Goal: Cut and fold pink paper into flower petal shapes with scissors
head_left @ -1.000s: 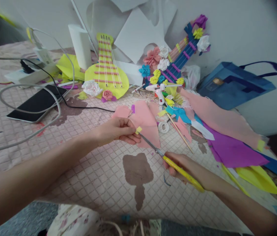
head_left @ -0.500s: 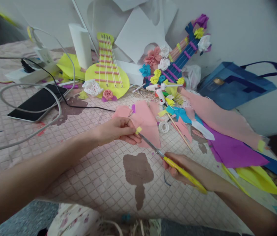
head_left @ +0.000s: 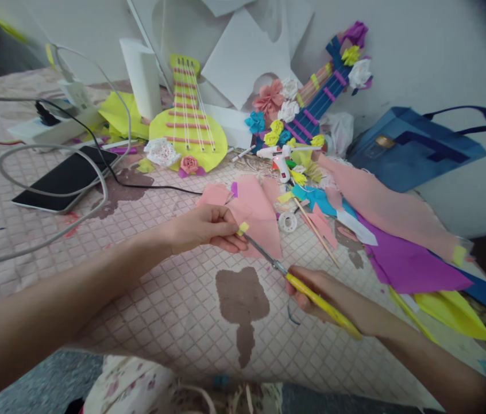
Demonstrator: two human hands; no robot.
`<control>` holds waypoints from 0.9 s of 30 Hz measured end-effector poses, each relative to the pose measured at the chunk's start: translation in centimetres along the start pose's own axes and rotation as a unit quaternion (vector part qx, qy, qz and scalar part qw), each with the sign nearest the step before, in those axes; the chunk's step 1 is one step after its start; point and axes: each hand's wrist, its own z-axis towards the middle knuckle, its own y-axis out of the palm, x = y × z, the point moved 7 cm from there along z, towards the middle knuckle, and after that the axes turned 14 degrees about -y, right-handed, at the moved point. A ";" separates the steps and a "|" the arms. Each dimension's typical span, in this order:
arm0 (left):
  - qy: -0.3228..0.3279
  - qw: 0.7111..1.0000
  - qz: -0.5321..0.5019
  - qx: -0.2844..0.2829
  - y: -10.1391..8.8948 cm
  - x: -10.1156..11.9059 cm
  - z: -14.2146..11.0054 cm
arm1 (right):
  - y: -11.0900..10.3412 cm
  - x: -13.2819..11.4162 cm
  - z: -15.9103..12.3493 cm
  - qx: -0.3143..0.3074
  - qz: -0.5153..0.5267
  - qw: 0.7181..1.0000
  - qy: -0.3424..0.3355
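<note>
Between the fingertips of my left hand [head_left: 208, 228] is a small piece of yellow paper [head_left: 243, 229]. My right hand [head_left: 316, 290] grips a pair of scissors with yellow handles [head_left: 323, 305]. Its metal blades point up and left, with the tips at the yellow paper; whether they are apart or together I cannot make out. Under the left fingers and blades lies pink paper [head_left: 262, 215] on the table. A roll of clear tape [head_left: 287, 222] and a thin wooden stick [head_left: 318, 233] lie just beyond the scissors.
A yellow paper guitar [head_left: 188, 123] leans at the back, beside a blue one [head_left: 312, 112] with paper flowers. A glue gun [head_left: 281, 161] sits in front of them. Coloured paper sheets [head_left: 411, 259] cover the right side. A tablet [head_left: 66, 178] and cables lie left.
Almost nothing differs. Both hands, the yellow paper and the scissors stay in nearly the same place; the view shifts very slightly.
</note>
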 end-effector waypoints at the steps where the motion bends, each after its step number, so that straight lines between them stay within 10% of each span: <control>1: 0.000 1.000 0.000 0.001 0.0 0.0 0.0 | 0.0 -0.1 0.0 0.000 0.002 1.000 0.002; 27: -0.004 1.000 -0.020 0.009 0.0 -0.1 0.0 | 0.2 1.5 0.1 -0.010 0.013 0.999 0.032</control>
